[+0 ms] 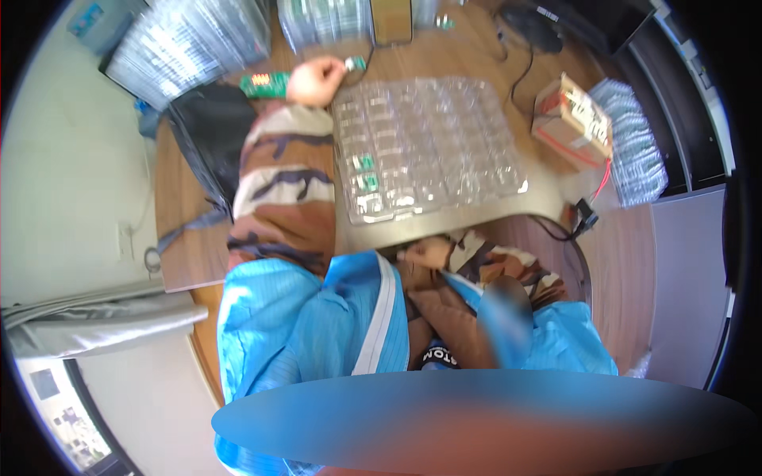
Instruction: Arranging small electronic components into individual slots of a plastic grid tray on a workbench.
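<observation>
Small green-and-white board [355, 63]: beyond the far-left corner of the clear tray [432, 143], apparently pinched in the left hand [315, 82], fingertips together. Right hand [429, 253]: before the tray; grip cannot be told. Lit green board [270, 85]: left of the tray. Likely risks: slack pinch, dropped piece; wrist movement, lit board knocked.

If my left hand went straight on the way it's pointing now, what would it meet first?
Your left hand would probably meet the small green-and-white piece just ahead; blur hides whether they touch already.
</observation>
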`<act>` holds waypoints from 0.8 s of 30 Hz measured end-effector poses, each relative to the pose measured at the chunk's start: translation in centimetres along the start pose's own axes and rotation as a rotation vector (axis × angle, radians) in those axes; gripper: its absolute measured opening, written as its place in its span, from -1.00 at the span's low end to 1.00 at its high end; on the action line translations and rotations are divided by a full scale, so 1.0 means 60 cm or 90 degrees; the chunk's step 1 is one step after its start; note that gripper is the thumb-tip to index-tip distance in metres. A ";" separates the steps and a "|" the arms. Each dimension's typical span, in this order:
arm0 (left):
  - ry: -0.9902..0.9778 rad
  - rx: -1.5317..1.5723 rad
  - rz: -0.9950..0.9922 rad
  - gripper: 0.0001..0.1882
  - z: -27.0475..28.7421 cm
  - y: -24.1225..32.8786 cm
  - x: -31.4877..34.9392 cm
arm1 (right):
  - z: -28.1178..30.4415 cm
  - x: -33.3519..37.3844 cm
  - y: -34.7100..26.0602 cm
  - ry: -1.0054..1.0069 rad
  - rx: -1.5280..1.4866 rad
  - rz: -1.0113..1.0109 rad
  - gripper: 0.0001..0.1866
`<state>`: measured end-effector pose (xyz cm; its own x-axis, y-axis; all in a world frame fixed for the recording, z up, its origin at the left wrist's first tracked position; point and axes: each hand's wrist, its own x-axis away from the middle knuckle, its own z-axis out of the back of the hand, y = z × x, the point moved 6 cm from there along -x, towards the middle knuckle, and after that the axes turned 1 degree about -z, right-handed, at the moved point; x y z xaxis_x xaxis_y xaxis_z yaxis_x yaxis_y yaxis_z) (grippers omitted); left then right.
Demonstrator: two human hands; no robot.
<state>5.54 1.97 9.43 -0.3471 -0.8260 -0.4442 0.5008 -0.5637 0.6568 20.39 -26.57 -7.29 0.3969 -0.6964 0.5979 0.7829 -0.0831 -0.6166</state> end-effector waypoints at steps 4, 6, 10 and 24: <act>0.000 0.032 0.025 -0.81 -0.003 -0.001 0.004 | 0.010 -0.009 0.009 -0.143 0.162 -0.021 -0.62; -0.001 0.053 0.034 -0.81 -0.006 -0.006 0.002 | 0.016 -0.011 0.010 -0.165 0.166 -0.008 -0.62; -0.001 0.043 0.049 -0.80 -0.011 -0.018 0.001 | 0.018 -0.012 0.022 -0.194 0.170 0.006 -0.63; -0.015 0.072 0.054 -0.81 -0.011 -0.014 0.000 | 0.024 -0.010 0.029 -0.225 0.161 0.036 -0.65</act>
<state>5.65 2.43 8.48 -0.3263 -0.8692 -0.3714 0.4366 -0.4871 0.7564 22.21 -25.24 -8.00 0.5472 -0.4048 0.7326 0.8307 0.1555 -0.5346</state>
